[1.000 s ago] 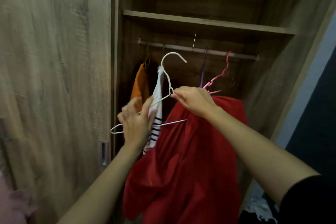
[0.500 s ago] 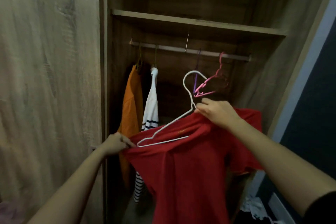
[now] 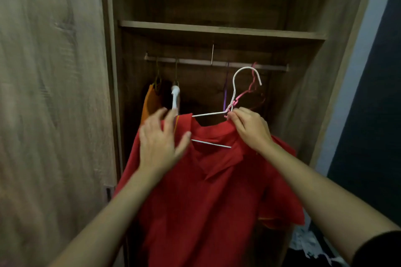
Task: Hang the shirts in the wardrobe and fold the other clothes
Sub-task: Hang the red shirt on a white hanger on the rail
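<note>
The left hand (image 3: pixel 161 141) is lying on the left shoulder of the red shirt (image 3: pixel 206 201) with its fingers spread wide and straight. It is blurred, so whether it is pressing the cloth is not showing. The right hand (image 3: pixel 249 130) is pinching the neck of the white hanger (image 3: pixel 208 114) together with the shirt's collar, thumb and fingers curled tight. The shirt is hanging from this hanger in front of the open wardrobe, below the rail (image 3: pixel 271 67) and towards its right end. The hook is rising close under the rail without touching it, just in front of the pink hanger (image 3: pixel 252 84) and beside the purple hanger (image 3: pixel 226 91).

Half a second ago the left hand was curled round the shirt's left edge, low by the wardrobe's left side; it has since let go and come up. The hanger, then tilted with its left end bare outside the cloth, is now sitting almost level, that end tucked inside the collar, and the hook has come up nearer the rail.

At the rail's left end the orange shirt (image 3: pixel 149 104) and the striped white shirt (image 3: pixel 175 97) are hanging as before.
</note>
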{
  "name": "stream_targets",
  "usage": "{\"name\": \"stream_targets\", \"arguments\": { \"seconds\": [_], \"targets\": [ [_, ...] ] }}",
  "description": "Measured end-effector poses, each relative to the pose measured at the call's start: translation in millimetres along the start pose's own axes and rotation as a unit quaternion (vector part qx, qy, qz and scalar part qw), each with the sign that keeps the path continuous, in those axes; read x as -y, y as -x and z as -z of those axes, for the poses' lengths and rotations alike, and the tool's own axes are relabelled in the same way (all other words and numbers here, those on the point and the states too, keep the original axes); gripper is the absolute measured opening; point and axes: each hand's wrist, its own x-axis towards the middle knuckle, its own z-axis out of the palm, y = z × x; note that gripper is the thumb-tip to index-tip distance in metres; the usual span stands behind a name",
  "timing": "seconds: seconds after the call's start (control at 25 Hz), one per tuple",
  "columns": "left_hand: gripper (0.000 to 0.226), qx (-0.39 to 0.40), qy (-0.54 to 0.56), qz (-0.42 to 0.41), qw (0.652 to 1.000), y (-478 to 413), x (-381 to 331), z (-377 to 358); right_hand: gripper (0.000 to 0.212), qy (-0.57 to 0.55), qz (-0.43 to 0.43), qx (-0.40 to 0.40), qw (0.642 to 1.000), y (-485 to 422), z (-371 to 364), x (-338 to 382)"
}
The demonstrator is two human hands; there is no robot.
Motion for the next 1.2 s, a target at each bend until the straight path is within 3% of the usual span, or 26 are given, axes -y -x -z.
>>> {"name": "stream_targets", "arguments": {
  "seconds": [0.08, 0.16, 0.32, 0.48, 0.6, 0.68, 0.8, 0.92, 1.04, 1.2],
  "targets": [
    [0.059, 0.065, -0.025, 0.006, 0.998, -21, 21, 7, 0.041, -0.017, 0.010, 0.002, 1.000, -2, 0, -1],
    [0.056, 0.126, 0.029, -0.035, 0.991, -29, 27, 7, 0.042, -0.019, 0.038, 0.015, 0.999, -2, -2, 3],
    [0.047, 0.082, 0.088, -0.047, 0.992, -32, 39, 6, 0.030, -0.030, 0.050, 0.040, 0.998, -8, 8, 18],
    [0.042, 0.051, 0.172, 0.015, 0.984, -40, 81, 16, 0.041, -0.014, -0.056, 0.106, 0.993, -7, 23, -30],
    [0.025, 0.083, 0.175, 0.037, 0.980, -34, 104, 20, 0.026, -0.075, -0.003, 0.131, 0.988, 9, 23, -49],
    [0.009, 0.105, 0.183, 0.042, 0.977, -29, 112, 19, 0.022, -0.131, -0.049, 0.082, 0.987, 14, 14, -43],
    [0.017, 0.109, 0.189, 0.042, 0.975, -32, 113, 22, 0.025, -0.147, -0.182, -0.035, 0.971, 22, 1, -44],
    [0.012, 0.127, 0.205, 0.048, 0.969, -33, 117, 26, 0.026, -0.089, -0.082, 0.067, 0.990, 32, 0, -51],
    [0.033, 0.156, 0.216, 0.041, 0.963, -34, 113, 22, 0.041, -0.051, 0.010, 0.163, 0.985, 26, -6, -36],
    [0.035, 0.182, 0.290, 0.028, 0.939, -34, 93, 18, 0.023, -0.109, 0.038, 0.120, 0.986, 16, -14, -20]
  ]
}}
